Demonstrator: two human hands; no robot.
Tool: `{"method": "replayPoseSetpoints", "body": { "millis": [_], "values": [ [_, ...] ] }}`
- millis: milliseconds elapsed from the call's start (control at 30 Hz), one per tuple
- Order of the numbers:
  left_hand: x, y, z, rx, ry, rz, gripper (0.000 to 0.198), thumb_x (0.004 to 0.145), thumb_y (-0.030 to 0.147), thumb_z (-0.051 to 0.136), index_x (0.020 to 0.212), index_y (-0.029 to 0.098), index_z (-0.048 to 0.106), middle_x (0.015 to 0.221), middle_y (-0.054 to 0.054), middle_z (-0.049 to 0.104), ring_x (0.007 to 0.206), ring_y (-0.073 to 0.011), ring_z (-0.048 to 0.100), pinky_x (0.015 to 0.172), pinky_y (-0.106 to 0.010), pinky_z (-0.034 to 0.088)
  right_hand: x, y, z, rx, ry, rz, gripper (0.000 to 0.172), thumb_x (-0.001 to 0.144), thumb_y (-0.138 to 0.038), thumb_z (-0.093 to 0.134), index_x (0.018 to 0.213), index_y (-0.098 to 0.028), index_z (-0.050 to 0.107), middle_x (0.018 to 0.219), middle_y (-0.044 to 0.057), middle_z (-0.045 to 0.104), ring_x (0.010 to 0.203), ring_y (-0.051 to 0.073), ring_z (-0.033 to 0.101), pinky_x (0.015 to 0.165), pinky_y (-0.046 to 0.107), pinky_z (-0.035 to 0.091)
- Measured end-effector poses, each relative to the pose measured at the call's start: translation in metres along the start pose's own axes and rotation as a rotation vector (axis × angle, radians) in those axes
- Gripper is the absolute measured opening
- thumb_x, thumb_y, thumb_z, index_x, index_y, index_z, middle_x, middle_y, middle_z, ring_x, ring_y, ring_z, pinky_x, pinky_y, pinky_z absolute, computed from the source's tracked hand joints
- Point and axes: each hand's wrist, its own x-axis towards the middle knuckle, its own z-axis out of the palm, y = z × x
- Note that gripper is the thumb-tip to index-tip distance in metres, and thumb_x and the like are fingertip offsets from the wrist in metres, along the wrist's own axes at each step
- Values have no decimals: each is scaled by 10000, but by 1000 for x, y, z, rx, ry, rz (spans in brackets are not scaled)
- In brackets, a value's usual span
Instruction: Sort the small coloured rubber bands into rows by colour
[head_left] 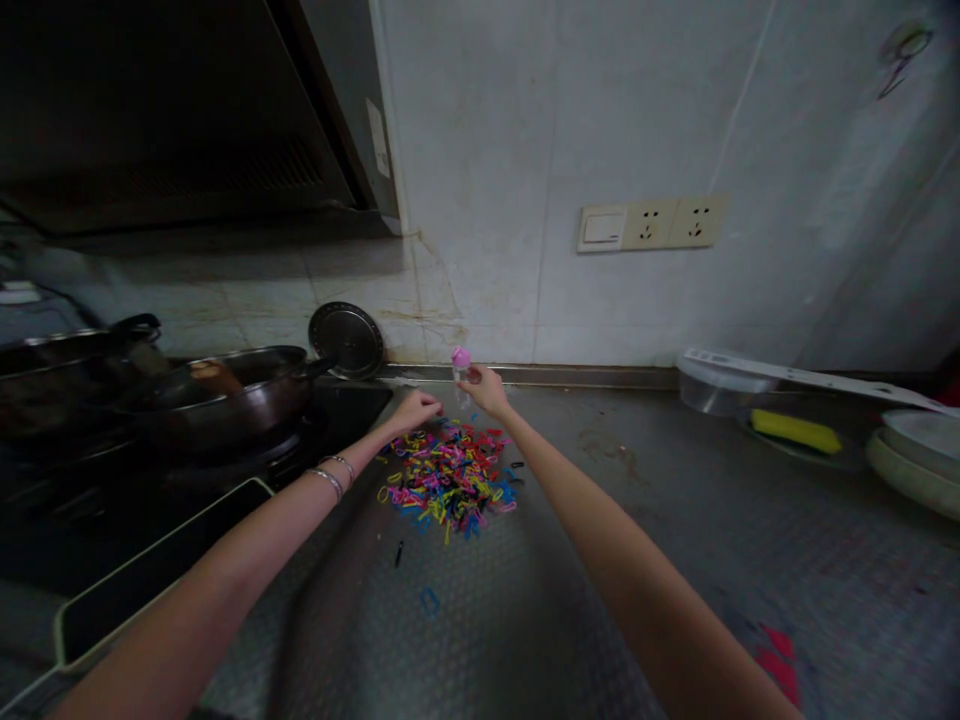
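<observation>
A heap of small colourful rubber-band-like loops (pixel 450 475) lies on the metal counter, in pink, yellow, red, blue and black. At its far left edge is my left hand (pixel 415 411), fingers pinched together. Whatever is between those fingertips is too small to make out. My right hand (pixel 486 390) grips a small clear bottle (pixel 460 373) with a pink cap, held upright just beyond the heap. A single blue loop (pixel 429 601) and a thin black piece (pixel 399 553) lie apart, nearer to me.
To the left, a pan (pixel 217 400) sits on the stove, with a round dark lid (pixel 346 340) leaning on the wall. A phone-like, pale-edged slab (pixel 161 570) lies by my left forearm. On the right are a clear tub (pixel 712 390), yellow sponge (pixel 796 431) and bowls (pixel 915 480).
</observation>
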Motion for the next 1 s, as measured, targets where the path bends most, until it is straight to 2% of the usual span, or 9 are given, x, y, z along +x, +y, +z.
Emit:
{"method": "replayPoseSetpoints", "body": {
  "millis": [133, 300, 467, 733, 1000],
  "values": [
    [-7, 0, -11, 1, 92, 9, 320, 717, 295, 430, 643, 116, 684, 619, -26, 647, 627, -146, 563, 635, -233, 420, 10, 1, 18, -22, -1, 6, 389, 669, -283, 631, 1016, -112, 593, 965, 95, 645, 842, 169, 594, 773, 283, 448],
    [-4, -4, -10, -27, 198, -14, 264, 692, 205, 504, 863, 99, 675, 863, -71, 677, 808, -172, 593, 767, -263, 443, 16, 4, 33, -10, -24, 28, 397, 656, -276, 639, 1016, -114, 595, 965, 100, 645, 858, 178, 598, 782, 295, 449],
    [-2, -5, -8, -56, 203, -46, 260, 701, 185, 511, 894, 100, 663, 910, -84, 669, 843, -176, 598, 806, -275, 444, 15, 5, 40, -19, -60, 43, 379, 658, -279, 633, 1003, -126, 597, 955, 95, 646, 880, 180, 597, 793, 299, 446],
    [-7, 2, -13, -78, 221, -21, 268, 738, 252, 465, 839, 108, 668, 837, -55, 678, 808, -177, 591, 756, -266, 442, 13, 3, 43, -20, -69, 106, 400, 653, -288, 634, 1010, -123, 558, 940, 87, 634, 870, 173, 593, 782, 305, 447],
    [-12, -9, -12, -54, 200, -2, 310, 742, 275, 440, 853, 106, 675, 841, -50, 678, 802, -179, 592, 758, -264, 432, 11, 1, 43, -27, -94, 118, 465, 625, -264, 661, 1042, -139, 495, 923, 81, 627, 844, 176, 592, 763, 310, 450]
  ]
}}
